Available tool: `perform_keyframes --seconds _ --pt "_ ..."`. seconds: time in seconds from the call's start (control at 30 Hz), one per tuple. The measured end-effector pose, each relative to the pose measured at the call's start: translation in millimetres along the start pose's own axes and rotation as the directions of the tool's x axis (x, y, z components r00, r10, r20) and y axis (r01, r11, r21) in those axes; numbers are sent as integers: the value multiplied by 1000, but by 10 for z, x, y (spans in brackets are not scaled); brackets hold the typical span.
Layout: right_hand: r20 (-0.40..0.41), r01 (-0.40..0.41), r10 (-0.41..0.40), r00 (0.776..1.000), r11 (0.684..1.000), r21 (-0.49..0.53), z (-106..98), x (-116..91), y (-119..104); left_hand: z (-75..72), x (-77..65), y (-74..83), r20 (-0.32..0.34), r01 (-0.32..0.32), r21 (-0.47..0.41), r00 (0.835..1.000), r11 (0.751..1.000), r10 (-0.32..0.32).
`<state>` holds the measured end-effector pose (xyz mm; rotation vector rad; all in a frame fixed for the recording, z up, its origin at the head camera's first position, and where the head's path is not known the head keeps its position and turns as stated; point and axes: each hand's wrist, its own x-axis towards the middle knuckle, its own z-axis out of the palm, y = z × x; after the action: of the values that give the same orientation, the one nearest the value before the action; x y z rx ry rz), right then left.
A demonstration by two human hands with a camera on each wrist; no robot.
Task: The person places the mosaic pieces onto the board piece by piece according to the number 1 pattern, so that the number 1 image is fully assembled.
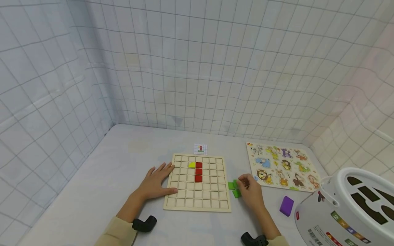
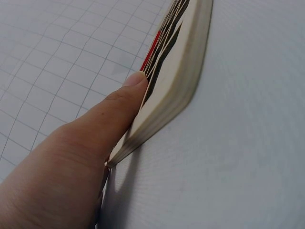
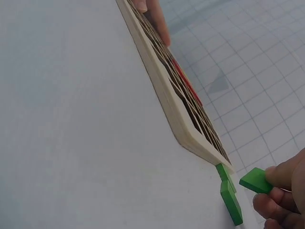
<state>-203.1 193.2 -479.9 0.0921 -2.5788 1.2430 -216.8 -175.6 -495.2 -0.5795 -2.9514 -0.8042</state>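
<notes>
Here, right of the grid board (image 1: 198,204), the right hand (image 1: 251,193) pinches a squarish green tile (image 3: 255,181), a corner aimed boardward; the left hand (image 1: 155,183), spread, touches the board's left edge; white tabletop (image 1: 135,147), grid-lined walls (image 1: 215,68)

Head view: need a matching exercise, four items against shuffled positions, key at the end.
1. Left hand
2. Right hand
3. Yellow piece
4. Picture card

A. Beyond the far edge of the grid board
B. Pinching a green tile
C. At the grid board's left edge
D. Left of the topmost red square

Pairs: 1-C, 2-B, 3-D, 4-A
</notes>
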Motion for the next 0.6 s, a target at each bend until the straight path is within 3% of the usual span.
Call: perform_keyframes --seconds 0.6 --pt "145 60 -86 986 983 171 260 -24 -302 12 9 -4 3 1 -5 1000 1000 -1"
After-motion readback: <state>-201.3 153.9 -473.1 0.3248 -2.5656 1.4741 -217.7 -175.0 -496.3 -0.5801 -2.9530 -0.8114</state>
